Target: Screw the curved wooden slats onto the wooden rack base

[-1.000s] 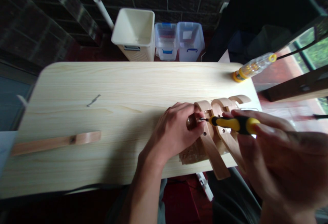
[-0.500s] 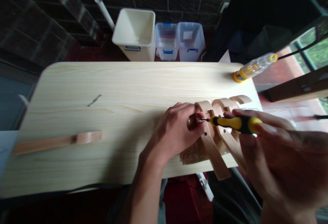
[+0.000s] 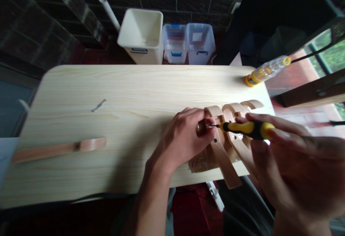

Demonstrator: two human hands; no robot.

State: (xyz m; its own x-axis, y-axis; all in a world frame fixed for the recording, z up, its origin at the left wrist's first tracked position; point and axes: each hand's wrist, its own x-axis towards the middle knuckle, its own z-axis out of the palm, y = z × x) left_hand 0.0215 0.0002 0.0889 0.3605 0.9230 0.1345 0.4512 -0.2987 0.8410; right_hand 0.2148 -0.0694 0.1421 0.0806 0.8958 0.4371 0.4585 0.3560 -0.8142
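My right hand (image 3: pixel 285 157) is closed round a yellow and black screwdriver (image 3: pixel 248 129), which lies nearly level and points left. Its tip meets a small dark screw (image 3: pixel 212 125) beside my left fingertips. With fingers closed, my left hand (image 3: pixel 185 133) grips the left end of a wooden assembly. Curved wooden pieces (image 3: pixel 225 160) with dark holes form this assembly, and brownish wrapping (image 3: pixel 203 162) lies beneath them. A loose wooden piece (image 3: pixel 60 149) rests at the left of the table, and a small dark metal piece (image 3: pixel 99 105) lies above it.
A clear and yellow bit case (image 3: pixel 266 71) stands at the back right corner of the wooden table (image 3: pixel 121 85). Beyond the far edge are a cream bin (image 3: pixel 141 31) and two clear plastic boxes (image 3: pixel 175 43). A dark beam (image 3: pixel 315 92) is at the right.
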